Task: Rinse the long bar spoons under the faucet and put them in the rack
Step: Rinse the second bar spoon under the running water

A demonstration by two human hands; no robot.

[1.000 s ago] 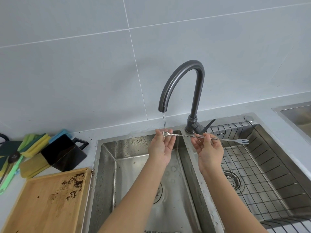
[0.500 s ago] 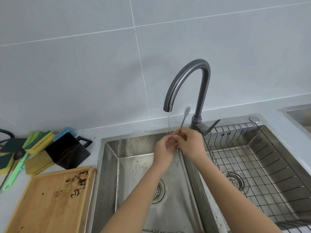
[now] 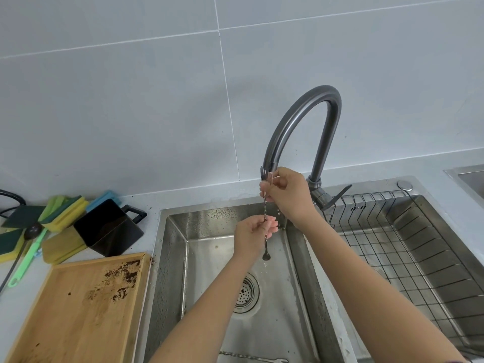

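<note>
A long twisted bar spoon (image 3: 264,205) hangs upright right under the spout of the dark grey faucet (image 3: 301,121), fork end up, small bowl down over the left sink basin (image 3: 209,258). My right hand (image 3: 286,195) pinches its top end at the spout. My left hand (image 3: 255,235) grips the stem lower down. Another bar spoon (image 3: 251,357) lies on the basin floor at the bottom edge. The wire rack (image 3: 408,247) sits in the right basin and holds nothing I can see.
A stained wooden tray (image 3: 78,310) lies left of the sink. Behind it are a black cup (image 3: 107,229) on its side, several sponges (image 3: 62,213) and a green brush (image 3: 26,260). The drain strainer (image 3: 245,294) sits below the hands.
The spoon went from horizontal across both basins to upright under the spout. My right hand rose to its top end; my left hand dropped down the stem.
</note>
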